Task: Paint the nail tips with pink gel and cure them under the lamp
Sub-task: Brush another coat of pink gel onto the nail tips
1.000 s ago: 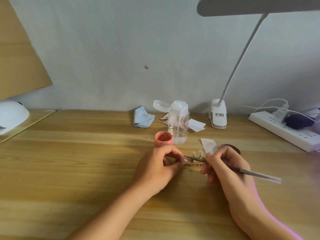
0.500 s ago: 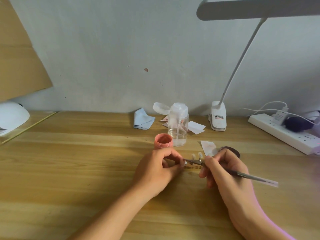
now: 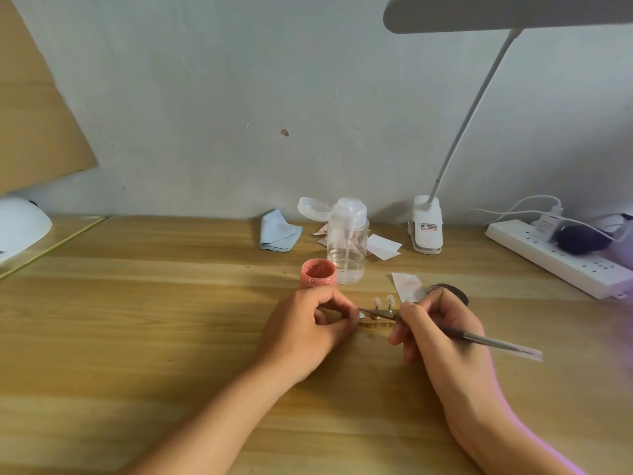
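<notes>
Table (image 3: 137, 320): wood, smooth, visible grain, low sheen.
Pump bottle (image 3: 347, 248): clear plastic, glossy.
Cloth (image 3: 278, 231), left of the pump bottle: soft fabric, matt.
Jar (image 3: 318, 274), just before the pump bottle: pink plastic, matt.
Brush (image 3: 493, 342): metal handle, shiny.

This looks like a home nail-art corner. A plain wooden desk (image 3: 137, 320) stands against a bare, marked wall (image 3: 239, 97). On it are a clip-on desk lamp (image 3: 426, 224), a power strip (image 3: 555, 258) with plugs in it, a white curing lamp (image 3: 20, 224), a pump bottle (image 3: 347, 245), an open pot of pink gel (image 3: 318, 274) and practice nail tips (image 3: 383, 301).
</notes>
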